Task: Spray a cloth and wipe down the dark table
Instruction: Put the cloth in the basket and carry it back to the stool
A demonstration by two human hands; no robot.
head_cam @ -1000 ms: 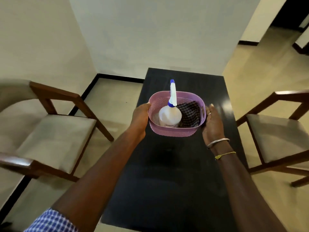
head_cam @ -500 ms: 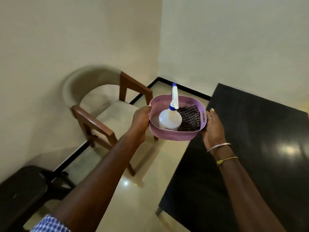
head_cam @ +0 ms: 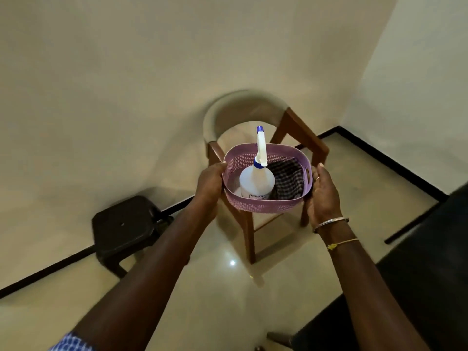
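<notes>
**Basket being carried above the chair, cloth and bottle riding inside**

The person is holding a lavender basket (head_cam: pixel 263 205) out in front of the body, level, with one hand at each end. The left hand (head_cam: pixel 210 178) is grasping the basket's left end, thumb lying at the rim and fingers curling round the wall. The right hand (head_cam: pixel 323 193) is clasping the right end beside the cut-out handle, thumb pointing up along the wall. Its fingers are passing out of sight beneath the basket, so how far they are wrapping under cannot be told.

Gripping both ends is, as I judge it, guarding the load against tipping. The tall spray bottle (head_cam: pixel 257 183) is standing upright in the basket's left half, its nozzle rising well above the rim. The checked cloth (head_cam: pixel 288 182) is lying crumpled in the right half, touching the bottle and leaning up the right wall.

A wooden chair (head_cam: pixel 298 133) with a pale curved back is standing below and beyond the basket. A dark stool (head_cam: pixel 124 224) is sitting to the basket's lower left. The dark table (head_cam: pixel 430 274) is showing only as an edge and corner to the basket's lower right, well apart from it.

Nothing is being sprayed or wiped yet, as both hands are occupied. The basket probably needs setting down off the tabletop before a hand is freed for cloth and bottle. The chair seat is looking a likely spot.
</notes>
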